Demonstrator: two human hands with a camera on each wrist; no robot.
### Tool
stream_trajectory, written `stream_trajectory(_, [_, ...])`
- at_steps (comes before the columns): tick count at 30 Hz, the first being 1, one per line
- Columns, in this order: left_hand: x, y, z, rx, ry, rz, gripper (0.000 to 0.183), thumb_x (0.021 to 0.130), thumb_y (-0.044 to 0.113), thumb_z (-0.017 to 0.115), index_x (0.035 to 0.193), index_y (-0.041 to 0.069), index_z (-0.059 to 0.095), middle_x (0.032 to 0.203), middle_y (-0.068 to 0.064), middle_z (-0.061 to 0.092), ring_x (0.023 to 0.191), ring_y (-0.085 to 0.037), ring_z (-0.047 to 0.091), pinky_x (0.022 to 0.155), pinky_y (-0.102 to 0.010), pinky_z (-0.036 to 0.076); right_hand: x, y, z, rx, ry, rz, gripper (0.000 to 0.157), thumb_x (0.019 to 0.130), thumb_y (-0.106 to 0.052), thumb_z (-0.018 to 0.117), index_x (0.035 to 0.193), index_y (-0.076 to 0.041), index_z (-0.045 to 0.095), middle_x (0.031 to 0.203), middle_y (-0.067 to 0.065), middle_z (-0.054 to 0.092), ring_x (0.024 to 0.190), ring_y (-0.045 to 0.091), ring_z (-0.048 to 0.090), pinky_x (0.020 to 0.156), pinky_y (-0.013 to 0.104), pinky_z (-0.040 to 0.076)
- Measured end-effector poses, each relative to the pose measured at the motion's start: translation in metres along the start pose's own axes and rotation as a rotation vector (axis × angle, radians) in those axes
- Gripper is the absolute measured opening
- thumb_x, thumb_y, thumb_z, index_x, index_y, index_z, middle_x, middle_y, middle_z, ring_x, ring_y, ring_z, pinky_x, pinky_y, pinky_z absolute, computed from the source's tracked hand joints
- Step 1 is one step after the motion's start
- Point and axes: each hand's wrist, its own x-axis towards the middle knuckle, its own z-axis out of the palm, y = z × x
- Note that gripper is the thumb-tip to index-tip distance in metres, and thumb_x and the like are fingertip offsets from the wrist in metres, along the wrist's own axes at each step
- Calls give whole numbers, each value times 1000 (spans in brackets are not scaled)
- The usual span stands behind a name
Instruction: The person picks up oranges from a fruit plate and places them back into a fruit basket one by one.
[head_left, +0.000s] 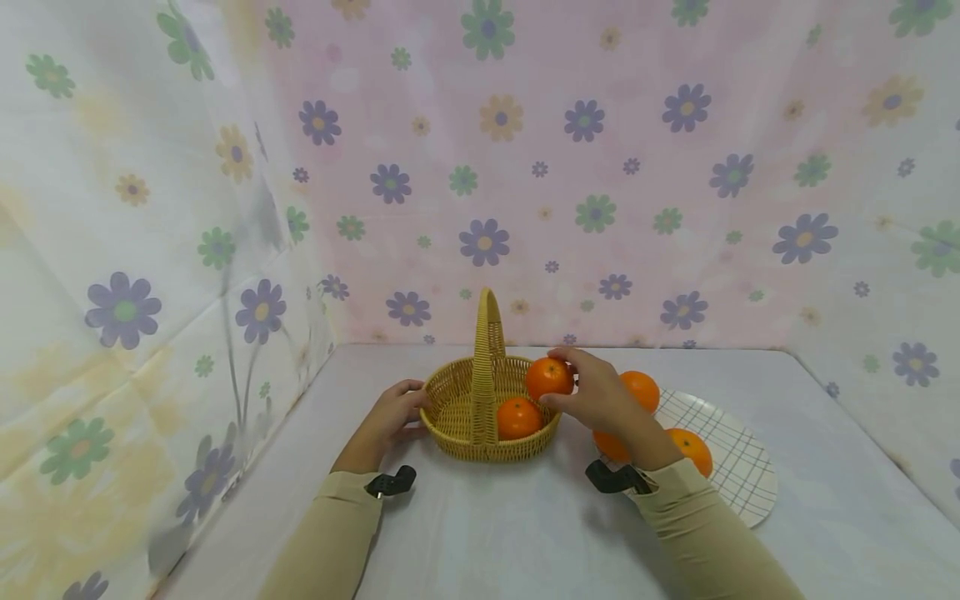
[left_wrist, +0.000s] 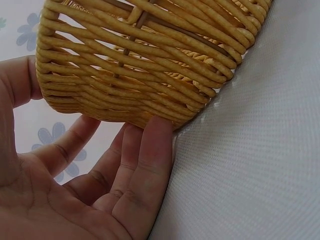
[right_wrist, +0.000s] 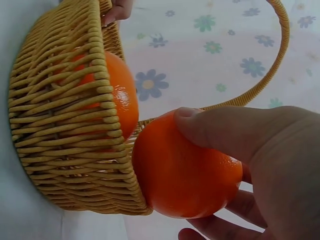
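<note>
And here we are in a makeshift curtained booth (head_left: 442,275), flower-print backdrop (head_left: 540,200) dead ahead, matching left sheet (head_left: 150,250) and right sheet (head_left: 877,275) closing in, white-covered tabletop (head_left: 480,533) below, wider room impossible to tell

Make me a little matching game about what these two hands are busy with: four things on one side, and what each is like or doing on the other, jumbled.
Column one
1. Left hand
2. Right hand
3. Wicker basket
4. Plate

Column two
A. White, with dark crossing lines
B. Holds an orange fruit at the basket's rim
C. Has a tall arched handle
D. Holds the basket's side, with no fruit in its fingers

Right pairs: 1-D, 2-B, 3-C, 4-A
</note>
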Motion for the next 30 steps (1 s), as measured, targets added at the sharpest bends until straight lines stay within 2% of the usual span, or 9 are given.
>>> stream_trajectory(15, [1, 1, 0, 18, 12, -4, 46, 86, 19, 64, 131, 12, 61, 136, -15, 63, 102, -21, 70, 87, -41, 63, 0, 2, 7, -17, 9, -38, 73, 86, -37, 84, 149, -22, 52, 148, 4, 56, 120, 28, 59, 100, 50, 55])
stream_trajectory(30, [0, 1, 0, -6, 3, -13, 47, 88, 18, 63, 134, 11, 58, 135, -16, 62, 99, -21, 69, 85, -40, 63, 0, 0, 11, -29, -17, -15, 73, 86, -37, 84, 150, -21, 51, 146, 4, 58, 122, 27, 59, 104, 51, 53])
